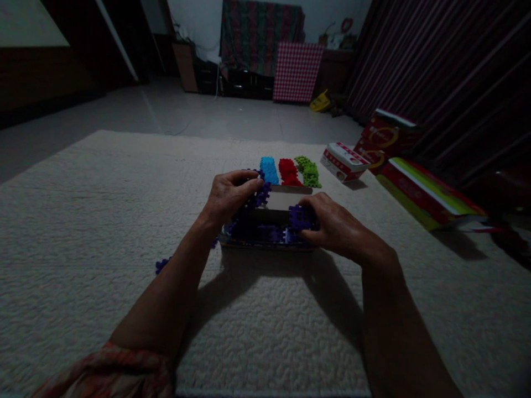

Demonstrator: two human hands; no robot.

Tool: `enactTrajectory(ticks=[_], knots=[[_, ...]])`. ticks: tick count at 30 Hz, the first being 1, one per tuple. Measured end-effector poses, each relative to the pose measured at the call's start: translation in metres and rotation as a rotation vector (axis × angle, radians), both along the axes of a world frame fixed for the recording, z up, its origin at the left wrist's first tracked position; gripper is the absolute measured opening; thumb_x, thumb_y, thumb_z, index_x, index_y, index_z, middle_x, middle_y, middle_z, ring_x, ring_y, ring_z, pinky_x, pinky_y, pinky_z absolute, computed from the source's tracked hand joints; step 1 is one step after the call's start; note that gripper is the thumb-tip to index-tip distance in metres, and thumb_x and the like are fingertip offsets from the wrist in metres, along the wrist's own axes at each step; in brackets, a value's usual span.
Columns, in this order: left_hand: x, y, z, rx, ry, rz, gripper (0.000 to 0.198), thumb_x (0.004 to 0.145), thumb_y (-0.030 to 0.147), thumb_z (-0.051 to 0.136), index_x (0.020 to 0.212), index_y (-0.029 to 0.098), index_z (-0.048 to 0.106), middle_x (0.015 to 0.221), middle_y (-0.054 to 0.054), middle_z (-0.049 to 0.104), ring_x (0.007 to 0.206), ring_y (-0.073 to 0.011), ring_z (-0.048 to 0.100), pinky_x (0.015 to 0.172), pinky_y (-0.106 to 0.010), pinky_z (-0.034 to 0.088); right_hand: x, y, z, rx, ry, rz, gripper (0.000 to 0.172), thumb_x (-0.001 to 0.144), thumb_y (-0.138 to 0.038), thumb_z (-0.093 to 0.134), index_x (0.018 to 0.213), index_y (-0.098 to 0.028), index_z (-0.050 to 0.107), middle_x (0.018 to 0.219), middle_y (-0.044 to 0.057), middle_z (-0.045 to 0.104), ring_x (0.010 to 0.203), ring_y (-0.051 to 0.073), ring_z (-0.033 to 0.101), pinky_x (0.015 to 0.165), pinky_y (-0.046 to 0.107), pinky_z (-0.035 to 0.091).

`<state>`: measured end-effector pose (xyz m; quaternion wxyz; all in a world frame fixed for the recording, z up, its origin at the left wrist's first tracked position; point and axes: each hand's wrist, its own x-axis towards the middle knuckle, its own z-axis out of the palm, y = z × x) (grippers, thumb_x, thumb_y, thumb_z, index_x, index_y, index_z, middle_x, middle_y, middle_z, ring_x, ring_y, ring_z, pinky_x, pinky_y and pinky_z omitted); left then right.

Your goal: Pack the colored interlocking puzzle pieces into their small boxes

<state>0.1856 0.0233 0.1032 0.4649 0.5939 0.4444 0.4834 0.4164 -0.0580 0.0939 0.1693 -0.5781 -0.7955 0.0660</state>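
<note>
An open box (286, 200) stands on the pale quilted mat, with purple interlocking building blocks (267, 233) inside it. Over its left side, my left hand (232, 192) is closed on several purple blocks (262, 194). My right hand (332, 224) grips a purple block (299, 218) at the box's right end, thumb below and fingers above. One loose purple block (162, 265) lies on the mat left of my left forearm, and another shows partly beside the box.
Behind the box lie groups of blue blocks (269, 170), red blocks (289, 172) and green blocks (309, 172). To the right are a white-and-red carton (345, 161), red boxes (384, 135) and a green-and-red box (431, 193). A checked cloth (297, 72) hangs at the back.
</note>
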Motion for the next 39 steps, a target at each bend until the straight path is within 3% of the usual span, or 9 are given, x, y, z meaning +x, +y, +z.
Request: enactTrajectory(ticks=[5,14,23,29,35,39], knots=[[-0.002,0.004,-0.003,0.015,-0.028,-0.003,0.036,0.069,0.038,0.078,0.095,0.012,0.076,0.09,-0.009,0.075,0.078,-0.0166,0.066,0.067,-0.026,0.054,-0.014,0.002,0.001,0.031,0.052,0.065,0.045,0.077,-0.029,0.07,0.119,-0.022,0.053,0.113,0.009,0.059,0.102,0.027,0.059,0.089,0.039,0.049],[-0.002,0.003,-0.002,0.027,-0.045,0.004,0.032,0.07,0.035,0.077,0.093,0.013,0.076,0.089,-0.008,0.075,0.078,-0.0158,0.066,0.071,-0.027,0.054,-0.05,-0.004,0.003,0.014,0.112,0.103,0.039,0.08,-0.02,0.067,0.116,-0.021,0.053,0.117,0.011,0.059,0.106,0.026,0.059,0.088,0.039,0.05],[-0.002,0.004,-0.002,0.022,-0.021,0.005,0.038,0.069,0.039,0.078,0.095,0.012,0.076,0.09,-0.008,0.075,0.081,-0.0181,0.067,0.07,-0.027,0.054,-0.012,-0.005,0.002,-0.08,-0.073,-0.061,0.035,0.076,-0.021,0.067,0.108,-0.022,0.055,0.107,0.009,0.059,0.092,0.026,0.061,0.08,0.039,0.049],[-0.001,0.004,-0.002,0.031,-0.055,0.003,0.036,0.069,0.037,0.079,0.094,0.012,0.076,0.089,-0.009,0.075,0.078,-0.0162,0.066,0.07,-0.027,0.054,-0.008,-0.007,0.002,-0.081,-0.06,-0.044,0.035,0.073,-0.02,0.067,0.106,-0.02,0.055,0.104,0.008,0.059,0.089,0.024,0.061,0.076,0.036,0.049],[0.0,0.0,-0.001,0.021,-0.047,0.0,0.032,0.069,0.036,0.08,0.092,0.013,0.077,0.091,-0.009,0.076,0.082,-0.0172,0.067,0.074,-0.027,0.053,-0.005,-0.014,0.008,-0.093,-0.05,-0.065,0.034,0.074,-0.018,0.068,0.104,-0.019,0.054,0.108,0.008,0.057,0.095,0.023,0.059,0.082,0.034,0.048],[-0.001,0.002,-0.006,-0.033,-0.13,-0.072,0.035,0.068,0.039,0.081,0.093,0.015,0.078,0.089,-0.007,0.076,0.078,-0.016,0.067,0.071,-0.027,0.053,-0.006,-0.017,0.015,-0.072,-0.032,-0.061,0.028,0.076,-0.02,0.068,0.101,-0.02,0.054,0.104,0.007,0.058,0.091,0.022,0.059,0.079,0.034,0.048]])
